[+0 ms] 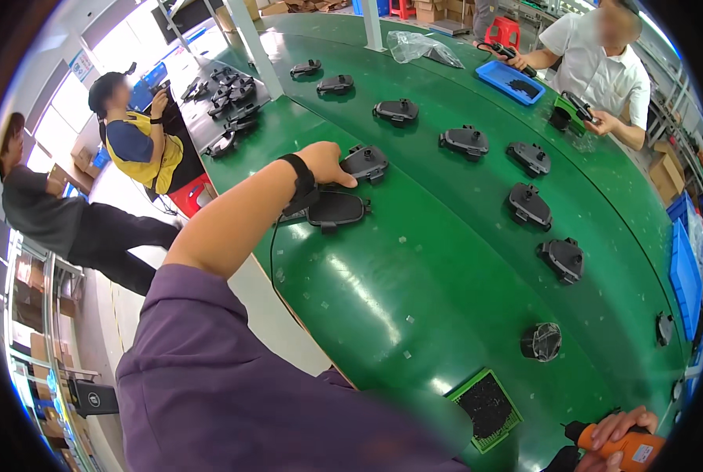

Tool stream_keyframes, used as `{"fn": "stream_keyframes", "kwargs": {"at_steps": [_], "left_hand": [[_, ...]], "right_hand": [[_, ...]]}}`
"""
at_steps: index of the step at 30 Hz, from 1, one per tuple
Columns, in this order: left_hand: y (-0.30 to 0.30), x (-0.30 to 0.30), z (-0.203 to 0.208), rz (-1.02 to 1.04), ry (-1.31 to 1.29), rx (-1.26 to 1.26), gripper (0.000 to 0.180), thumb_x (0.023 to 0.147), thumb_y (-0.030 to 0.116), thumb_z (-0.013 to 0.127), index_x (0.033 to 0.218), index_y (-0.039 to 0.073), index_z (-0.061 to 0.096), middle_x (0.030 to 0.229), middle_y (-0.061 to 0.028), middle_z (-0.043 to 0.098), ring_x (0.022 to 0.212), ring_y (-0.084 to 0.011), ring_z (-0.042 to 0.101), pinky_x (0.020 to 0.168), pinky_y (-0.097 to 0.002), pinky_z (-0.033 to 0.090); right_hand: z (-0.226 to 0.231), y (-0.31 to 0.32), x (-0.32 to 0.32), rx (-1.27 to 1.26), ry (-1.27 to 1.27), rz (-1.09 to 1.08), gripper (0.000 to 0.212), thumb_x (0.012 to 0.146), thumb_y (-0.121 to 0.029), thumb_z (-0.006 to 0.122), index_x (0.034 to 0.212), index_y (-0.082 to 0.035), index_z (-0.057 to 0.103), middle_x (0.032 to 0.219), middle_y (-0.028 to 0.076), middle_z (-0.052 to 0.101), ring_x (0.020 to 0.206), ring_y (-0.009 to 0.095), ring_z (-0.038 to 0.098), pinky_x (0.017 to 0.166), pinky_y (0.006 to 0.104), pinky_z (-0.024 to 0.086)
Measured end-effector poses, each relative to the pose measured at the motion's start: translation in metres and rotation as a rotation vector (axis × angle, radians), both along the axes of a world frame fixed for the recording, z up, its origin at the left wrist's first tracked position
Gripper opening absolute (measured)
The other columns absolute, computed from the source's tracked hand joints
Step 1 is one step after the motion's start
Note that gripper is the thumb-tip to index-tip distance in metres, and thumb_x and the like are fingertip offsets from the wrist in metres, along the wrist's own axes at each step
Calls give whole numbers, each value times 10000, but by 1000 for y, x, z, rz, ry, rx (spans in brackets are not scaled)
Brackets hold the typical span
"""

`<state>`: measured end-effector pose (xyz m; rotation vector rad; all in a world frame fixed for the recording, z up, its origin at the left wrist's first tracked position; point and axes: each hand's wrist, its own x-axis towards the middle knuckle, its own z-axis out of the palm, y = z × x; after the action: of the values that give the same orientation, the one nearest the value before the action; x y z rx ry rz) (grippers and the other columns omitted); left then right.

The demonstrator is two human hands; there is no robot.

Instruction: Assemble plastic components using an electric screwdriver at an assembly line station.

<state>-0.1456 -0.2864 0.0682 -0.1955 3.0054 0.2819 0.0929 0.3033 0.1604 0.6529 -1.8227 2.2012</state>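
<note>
My left hand [322, 164] reaches far across the green table, wearing a black wrist strap with a cord. Its fingers and thumb close on the left edge of a black plastic housing [365, 164], partly hiding it. Just nearer to me lies a flatter black housing [337, 209] with a smooth oval face, below my wrist. At the lower right, my right hand [623, 436] is wrapped round an orange electric screwdriver [641, 454]. Left of that tool lies a green tray [515, 417] filled with small black screws.
More black housings [464, 141] line the far belt in a curve. A round dark container [541, 342] stands near the screw tray. Opposite, a co-worker [603, 71] handles tools beside a blue tray [489, 75]. A metal post [257, 47] rises at the table's left.
</note>
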Motion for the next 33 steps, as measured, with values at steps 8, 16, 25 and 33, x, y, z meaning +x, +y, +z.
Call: {"fn": "stream_keyframes", "kwargs": {"at_steps": [8,16,25,33], "left_hand": [[58,22,31,-356,409,-89,588,685,240,809,1198,21,622,1081,-152,645,1052,-356,598,939,-432,473],[135,63,67,-580,509,132,604,716,213,790,1253,36,576,1104,-128,603,1065,-326,558,987,-424,439],[164,-50,-2,-497,100,108,543,709,292,821,1141,11,652,1103,-199,643,1056,-391,617,910,-480,506],[174,-87,-14,-394,25,250,657,731,335,821,1237,-28,610,1206,-236,623,1147,-386,595,992,-438,473]], "right_hand": [[-6,1,-4,17,51,-20,511,920,-190,707,1349,-100,444,1003,114,522,782,240,555,608,360,482],[-11,3,-8,13,75,-77,525,918,-204,711,1348,-85,435,994,118,517,768,241,548,615,368,490],[-12,-11,-4,-3,45,-401,622,802,-304,820,1184,-27,416,858,37,461,518,111,476,523,233,461],[0,4,1,-6,56,-13,517,916,-202,710,1345,-78,450,999,120,516,768,243,546,639,380,492]]}}
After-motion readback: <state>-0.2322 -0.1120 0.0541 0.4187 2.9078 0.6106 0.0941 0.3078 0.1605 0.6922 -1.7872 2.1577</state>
